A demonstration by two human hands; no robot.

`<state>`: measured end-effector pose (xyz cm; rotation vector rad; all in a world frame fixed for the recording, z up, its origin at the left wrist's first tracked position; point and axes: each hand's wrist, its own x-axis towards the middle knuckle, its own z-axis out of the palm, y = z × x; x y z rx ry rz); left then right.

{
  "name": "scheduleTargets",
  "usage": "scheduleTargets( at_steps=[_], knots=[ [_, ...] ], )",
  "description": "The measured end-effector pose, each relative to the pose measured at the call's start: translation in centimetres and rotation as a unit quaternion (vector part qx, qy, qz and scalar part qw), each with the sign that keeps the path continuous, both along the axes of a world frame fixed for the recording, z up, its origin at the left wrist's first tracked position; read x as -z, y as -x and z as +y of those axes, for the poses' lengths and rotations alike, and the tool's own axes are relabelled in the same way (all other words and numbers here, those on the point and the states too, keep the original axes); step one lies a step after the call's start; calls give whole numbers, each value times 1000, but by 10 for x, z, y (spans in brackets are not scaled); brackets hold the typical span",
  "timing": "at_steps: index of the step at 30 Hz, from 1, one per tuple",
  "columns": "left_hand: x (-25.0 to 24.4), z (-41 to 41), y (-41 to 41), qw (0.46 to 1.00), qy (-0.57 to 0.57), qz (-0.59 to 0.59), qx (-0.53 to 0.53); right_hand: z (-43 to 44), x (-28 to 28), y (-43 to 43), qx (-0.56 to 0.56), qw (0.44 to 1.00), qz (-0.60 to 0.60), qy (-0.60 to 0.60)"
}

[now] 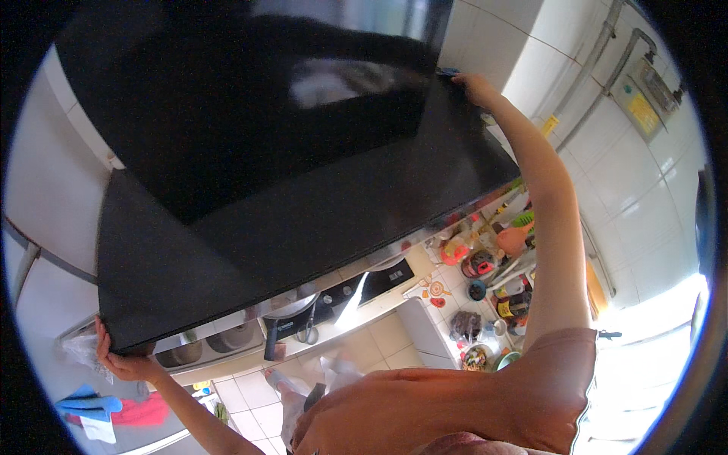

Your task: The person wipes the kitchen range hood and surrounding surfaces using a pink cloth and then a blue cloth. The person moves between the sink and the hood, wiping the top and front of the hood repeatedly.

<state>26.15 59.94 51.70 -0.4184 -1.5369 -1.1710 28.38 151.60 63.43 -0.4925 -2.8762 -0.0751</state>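
The glossy black panel of a range hood (318, 210) fills the upper middle of the view, above a stove. My left hand (122, 358) rests with its fingers against the panel's lower left corner. At the upper right, my right hand (475, 88) is pressed on a blue cloth (448, 72) at the panel's far right edge. Most of that cloth is hidden under the fingers. The panel mirrors a pale blurred shape.
Below stand a gas stove (341, 298) with a black-handled pan (272, 340), scissors (308, 331) and a steel sink (230, 339). Crowded bottles and jars (512, 307) lie right. A gas meter (648, 96) and pipes run along the tiled wall.
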Motion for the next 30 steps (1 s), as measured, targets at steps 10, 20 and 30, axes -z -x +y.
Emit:
scheduleTargets(
  at_steps=[10,20,30],
  knots=[
    [1,-1,3,1000,-3,-7,-8,-47,-7,-24,-30,995,37,84],
    [-5,1,-7,999,4,-27,-16,-224,-19,-238,-181,979,66,67],
    [2,7,3,1000,-18,-14,-4,-79,4,-149,-52,992,111,-3]
  ],
)
